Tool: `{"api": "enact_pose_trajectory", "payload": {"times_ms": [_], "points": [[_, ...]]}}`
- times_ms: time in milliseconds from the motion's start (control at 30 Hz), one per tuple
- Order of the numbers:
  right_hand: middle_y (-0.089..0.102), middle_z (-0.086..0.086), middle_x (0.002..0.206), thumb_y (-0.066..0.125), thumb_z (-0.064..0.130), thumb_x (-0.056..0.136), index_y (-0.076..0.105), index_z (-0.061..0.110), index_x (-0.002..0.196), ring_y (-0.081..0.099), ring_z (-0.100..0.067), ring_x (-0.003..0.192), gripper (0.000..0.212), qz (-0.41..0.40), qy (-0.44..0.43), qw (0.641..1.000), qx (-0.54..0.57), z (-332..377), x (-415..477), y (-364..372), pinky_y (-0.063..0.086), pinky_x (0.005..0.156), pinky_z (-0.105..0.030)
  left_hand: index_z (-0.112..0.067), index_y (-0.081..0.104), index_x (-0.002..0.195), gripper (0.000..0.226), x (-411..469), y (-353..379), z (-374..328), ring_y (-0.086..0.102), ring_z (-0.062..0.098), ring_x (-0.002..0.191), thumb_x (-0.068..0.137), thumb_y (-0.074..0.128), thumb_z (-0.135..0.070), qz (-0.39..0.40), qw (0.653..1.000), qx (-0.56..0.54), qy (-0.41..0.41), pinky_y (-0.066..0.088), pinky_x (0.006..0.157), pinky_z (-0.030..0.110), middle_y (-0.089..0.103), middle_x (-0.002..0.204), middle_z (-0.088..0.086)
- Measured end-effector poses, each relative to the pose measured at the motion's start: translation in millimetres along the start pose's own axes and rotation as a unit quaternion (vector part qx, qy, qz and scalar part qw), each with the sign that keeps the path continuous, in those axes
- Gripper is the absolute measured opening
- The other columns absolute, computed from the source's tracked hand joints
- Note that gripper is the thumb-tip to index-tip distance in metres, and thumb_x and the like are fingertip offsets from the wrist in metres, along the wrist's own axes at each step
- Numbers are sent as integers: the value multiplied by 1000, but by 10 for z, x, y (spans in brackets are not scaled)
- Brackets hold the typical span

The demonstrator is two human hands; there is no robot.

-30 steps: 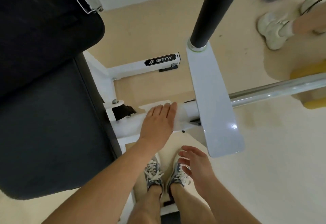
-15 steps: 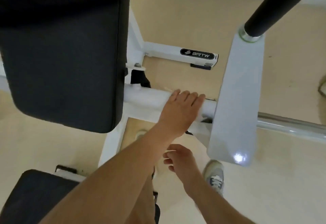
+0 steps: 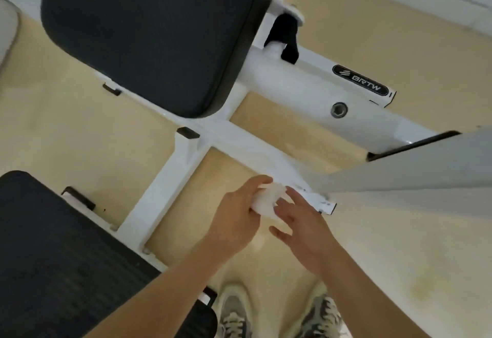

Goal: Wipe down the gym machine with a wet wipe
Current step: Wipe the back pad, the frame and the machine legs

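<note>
Gripping the white wipe (image 3: 269, 199) in your curled left hand (image 3: 237, 216), you rest the straight fingers of your right hand (image 3: 306, 228) against it, near the white frame (image 3: 165, 186).

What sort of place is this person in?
Most likely a gym: a white-framed exercise machine with a dark padded backrest and seat, and a BRTW brand label on its frame.
</note>
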State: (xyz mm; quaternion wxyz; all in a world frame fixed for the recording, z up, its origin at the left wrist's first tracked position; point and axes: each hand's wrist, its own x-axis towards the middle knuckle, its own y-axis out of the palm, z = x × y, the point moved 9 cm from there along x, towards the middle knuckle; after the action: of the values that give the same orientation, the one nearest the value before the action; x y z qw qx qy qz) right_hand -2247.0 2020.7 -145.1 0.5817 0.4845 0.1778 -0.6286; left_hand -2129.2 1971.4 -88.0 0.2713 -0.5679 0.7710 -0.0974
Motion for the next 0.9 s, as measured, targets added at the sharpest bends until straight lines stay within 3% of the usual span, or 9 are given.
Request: {"api": "enact_pose_trajectory", "payload": {"times_ms": [67,133,233,333,400,533,733,800,900], "points": [[68,4,101,55,10,88,67,30,95,60,-14,97,24,66,26,996,-56,-167,241,123,42,91,-38,-25,58,110,29,-29,-9,665,67,20,90,86,61,-9,-36,972,-186,-138,57,78,36,68,100,2],[68,-4,98,57,10,86,70,20,86,61,-21,94,16,87,32,991,-101,-403,576,166,44,88,-38,-14,63,111,25,62,106,1089,68,28,96,85,64,-16,20,947,-281,-158,57,78,40,69,104,10],[69,-14,114,58,7,89,67,2,112,65,-32,104,25,36,-18,994,-105,-530,1097,108,52,93,-47,-11,61,118,30,334,33,1709,67,26,100,89,66,-12,-4,944,-260,-201,58,80,40,68,112,6],[70,-15,114,54,7,93,64,1,117,67,-34,104,27,11,-64,994,-88,-635,1538,117,53,92,-50,-14,52,123,39,558,-59,2248,65,21,99,87,65,-4,-52,926,-274,-254,58,70,30,64,116,4],[71,-12,110,54,8,94,64,3,114,68,-30,100,23,0,-79,994,-80,-696,1745,129,55,89,-46,-13,54,115,33,739,-107,2388,65,21,94,86,63,-1,-66,927,-286,-234,55,65,27,64,112,7],[68,-5,82,54,7,93,67,12,97,57,-19,69,14,-43,-97,990,-97,-752,2005,122,46,57,-27,-14,54,103,27,1122,-283,2541,63,21,78,82,68,-3,-164,931,-260,-195,58,74,36,63,103,10],[72,-9,95,48,3,87,63,14,113,61,-21,72,32,-76,-148,970,-179,-687,2076,167,47,61,-31,-23,57,83,22,1611,-300,2554,67,26,80,74,75,-14,-184,958,-157,-154,58,80,44,68,98,10],[63,-4,115,48,9,88,51,18,130,64,-20,92,43,-133,-210,905,-346,-566,2037,190,53,79,-35,-22,60,82,19,1720,-311,2601,68,26,83,74,76,-17,-187,962,-133,-151,57,82,44,69,95,7],[20,-4,155,46,14,91,14,17,153,27,-23,140,70,-144,-324,701,-619,-517,1950,544,30,113,-32,-18,61,90,19,1845,-339,2686,66,22,83,78,76,-19,-205,961,-119,-144,56,82,41,68,97,5]]}}
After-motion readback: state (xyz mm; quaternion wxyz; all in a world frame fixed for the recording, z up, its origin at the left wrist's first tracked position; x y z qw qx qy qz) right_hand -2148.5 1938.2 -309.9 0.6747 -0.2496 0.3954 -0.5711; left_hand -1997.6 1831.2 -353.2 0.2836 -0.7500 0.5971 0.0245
